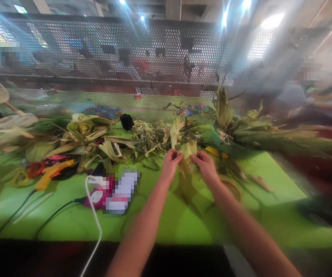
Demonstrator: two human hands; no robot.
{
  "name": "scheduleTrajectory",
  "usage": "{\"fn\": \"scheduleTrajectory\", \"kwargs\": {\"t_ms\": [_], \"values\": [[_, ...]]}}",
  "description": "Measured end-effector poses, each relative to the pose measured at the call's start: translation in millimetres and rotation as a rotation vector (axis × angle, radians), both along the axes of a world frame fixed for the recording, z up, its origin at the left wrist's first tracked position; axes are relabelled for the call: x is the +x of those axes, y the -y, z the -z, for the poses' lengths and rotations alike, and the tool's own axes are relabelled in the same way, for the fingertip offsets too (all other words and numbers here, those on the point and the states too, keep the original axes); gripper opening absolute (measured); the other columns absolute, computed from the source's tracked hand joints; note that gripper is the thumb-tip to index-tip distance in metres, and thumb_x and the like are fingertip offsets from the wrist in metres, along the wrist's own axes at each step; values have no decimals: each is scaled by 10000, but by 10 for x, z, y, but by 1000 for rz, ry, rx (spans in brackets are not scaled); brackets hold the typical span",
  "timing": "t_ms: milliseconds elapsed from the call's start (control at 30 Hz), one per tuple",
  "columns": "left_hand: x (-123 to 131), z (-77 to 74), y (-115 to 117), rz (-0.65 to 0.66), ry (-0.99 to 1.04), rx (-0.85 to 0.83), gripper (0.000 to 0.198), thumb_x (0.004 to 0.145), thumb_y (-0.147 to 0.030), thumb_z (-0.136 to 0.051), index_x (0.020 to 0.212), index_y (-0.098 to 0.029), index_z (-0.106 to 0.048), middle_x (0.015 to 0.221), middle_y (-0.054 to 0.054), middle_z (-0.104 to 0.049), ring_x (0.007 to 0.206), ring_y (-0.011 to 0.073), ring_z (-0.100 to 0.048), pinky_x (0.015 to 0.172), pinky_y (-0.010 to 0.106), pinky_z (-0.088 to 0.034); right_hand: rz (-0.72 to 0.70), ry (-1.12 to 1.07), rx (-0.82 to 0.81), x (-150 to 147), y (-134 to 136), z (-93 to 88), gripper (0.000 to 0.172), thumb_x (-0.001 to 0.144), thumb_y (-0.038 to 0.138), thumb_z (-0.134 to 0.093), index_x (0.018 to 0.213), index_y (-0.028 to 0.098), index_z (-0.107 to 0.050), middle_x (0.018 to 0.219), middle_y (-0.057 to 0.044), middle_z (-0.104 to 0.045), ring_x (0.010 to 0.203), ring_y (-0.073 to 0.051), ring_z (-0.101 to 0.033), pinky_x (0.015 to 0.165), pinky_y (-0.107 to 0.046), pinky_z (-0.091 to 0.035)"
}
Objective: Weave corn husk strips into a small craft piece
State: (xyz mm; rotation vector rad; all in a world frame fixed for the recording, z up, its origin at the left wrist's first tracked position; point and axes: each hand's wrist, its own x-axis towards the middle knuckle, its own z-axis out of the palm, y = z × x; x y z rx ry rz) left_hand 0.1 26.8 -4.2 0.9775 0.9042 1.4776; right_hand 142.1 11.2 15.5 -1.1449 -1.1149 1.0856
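Observation:
Both my hands hold a pale yellow-green corn husk [188, 151] above the green table, one at each side of it. My left hand [170, 164] pinches its left edge between thumb and fingers. On the opposite edge, my right hand [205, 165] grips with bent fingers. A narrow upright husk piece [175, 130] rises just behind my left hand; whether it joins the held husk I cannot tell. Dried plant stems [148, 134] and loose husks [112, 150] lie behind and to the left of my hands.
On the green table [166, 223] lie an orange glue gun [53, 173], yellow-handled scissors [20, 177], a magenta power strip [96, 196] with a white cable [96, 223], and a phone [124, 190]. A husk bundle [223, 107] stands at a green basket [226, 144]. Behind rises a perforated metal screen [96, 50].

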Motion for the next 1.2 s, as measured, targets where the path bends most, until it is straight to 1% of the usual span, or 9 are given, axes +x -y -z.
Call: {"fn": "scheduleTrajectory", "kwargs": {"t_ms": [200, 333, 500, 700, 767, 833, 933, 1100, 1200], "values": [[-61, -28, -28, -51, -54, 73, 209, 721, -317, -710, 828, -174, -601, 699, -34, -565, 652, 91, -485, 628, 204, -365, 88, 115, 48, 16, -11, -26, 278, 680, 434, -699, 629, 194, -567, 562, 36, -498, 552, -121, -434, 537, -252, -347], [-90, 2, -47, -59, -110, 65, 211, 757, -365, -673, 834, -176, -620, 680, -27, -549, 622, 98, -469, 570, 208, -352, 96, 95, 67, 53, -36, -4, 277, 680, 437, -706, 642, 193, -579, 579, 30, -517, 570, -123, -452, 567, -255, -366], [-126, 15, -63, -74, -198, 62, 236, 788, -406, -633, 835, -174, -624, 671, -17, -544, 618, 112, -486, 580, 226, -390, 92, 58, 58, 81, -47, 11, 300, 643, 422, -750, 616, 196, -554, 550, 43, -507, 547, -113, -438, 551, -248, -352], [-115, 26, -56, -123, -297, 86, 279, 732, -291, -700, 964, -184, -588, 875, 24, -626, 790, 143, -575, 740, 267, -458, 114, 158, 105, 112, -38, -10, 304, 642, 422, -744, 606, 199, -541, 546, 49, -485, 525, -108, -400, 520, -248, -325], [-65, 8, 0, -74, -352, 126, 275, 747, -306, -698, 970, -183, -595, 929, 45, -643, 850, 158, -591, 792, 285, -463, 104, 231, 127, 111, -33, -13, 280, 664, 427, -724, 622, 195, -572, 561, 39, -508, 539, -116, -416, 527, -252, -334], [0, -12, 67, 64, -370, 146, 274, 790, -361, -661, 992, -181, -615, 989, 70, -665, 908, 178, -609, 820, 302, -471, 67, 273, 141, 98, -31, -13, 277, 699, 449, -688, 636, 196, -595, 576, 26, -531, 563, -129, -446, 544, -257, -358], [84, -15, 129, 178, -359, 135, 370, 791, -399, -663, 1084, -179, -613, 1055, 91, -680, 948, 202, -625, 851, 326, -480, 1, 243, 151, 70, -38, -2, 285, 747, 473, -628, 674, 198, -632, 620, 4, -582, 627, -154, -513, 603, -268, -413], [129, 33, 109, 217, -205, 89, 480, 737, -345, -723, 1156, -175, -561, 1118, 106, -676, 999, 214, -634, 897, 346, -478, -52, 149, 156, 66, -81, 63, 268, 759, 449, -614, 800, 196, -693, 784, -33, -688, 767, -192, -601, 750, -316, -472], [121, 48, 91, 166, -112, -2, 400, 746, -361, -704, 1069, -173, -562, 992, 80, -693, 894, 191, -644, 833, 325, -485, -57, 154, 188, 77, -92, 108, 257, 744, 404, -648, 898, 206, -702, 852, -37, -701, 792, -189, -610, 770, -321, -474]]}}
